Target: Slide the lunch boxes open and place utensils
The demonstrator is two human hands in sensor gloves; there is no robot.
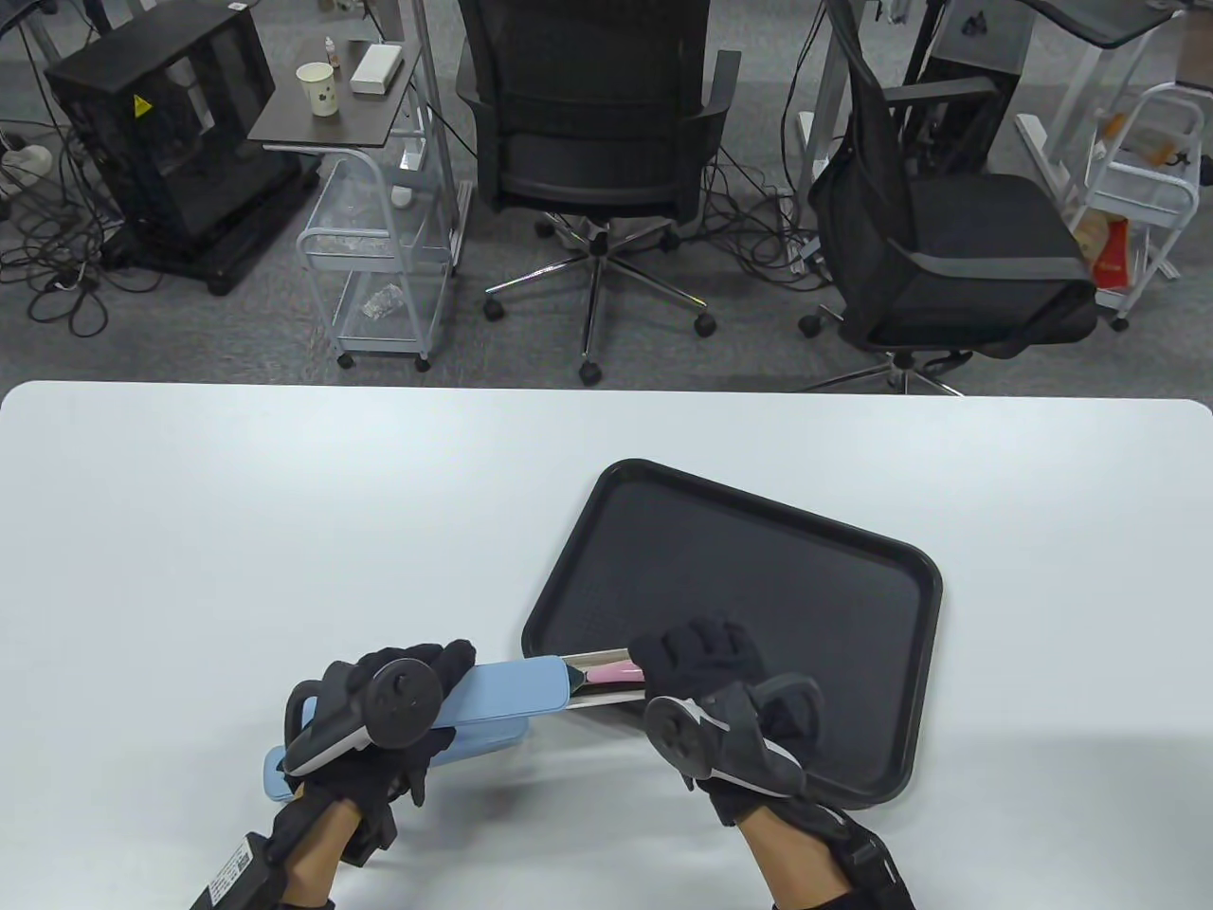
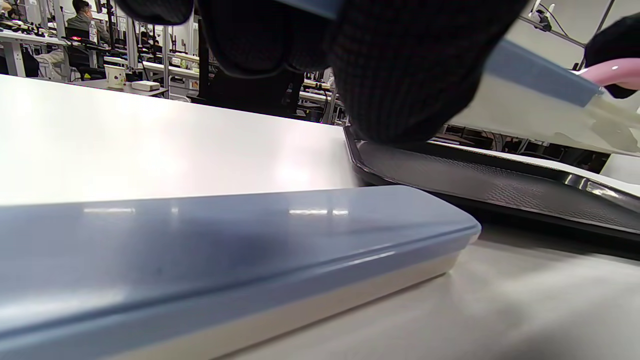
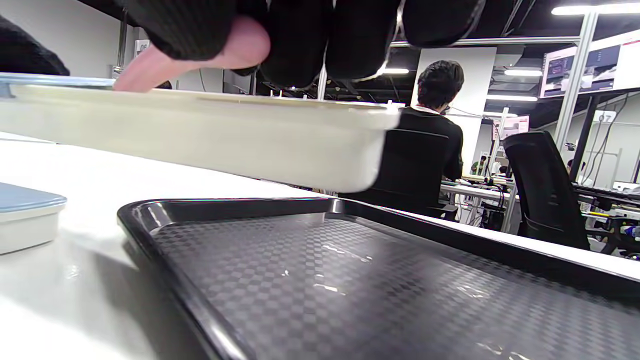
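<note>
My left hand (image 1: 417, 687) grips a blue-lidded utensil box (image 1: 516, 684) and holds it above the table. Its lid is slid partly back, and the cream base (image 1: 606, 700) sticks out to the right over the black tray (image 1: 758, 569). My right hand (image 1: 668, 659) pinches a pink utensil (image 1: 616, 673) lying in the open end of the base. The right wrist view shows the fingers (image 3: 325, 35) on the pink handle (image 3: 200, 57) above the cream base (image 3: 225, 135). A second blue box (image 1: 479, 739), closed, lies on the table under my left hand and fills the left wrist view (image 2: 225, 240).
The tray sits at the right of the white table (image 1: 237, 531), its near-left corner beneath the held box, and shows in the wrist views (image 3: 350, 280) (image 2: 500, 185). Office chairs (image 1: 597, 133) and carts stand beyond the table's far edge.
</note>
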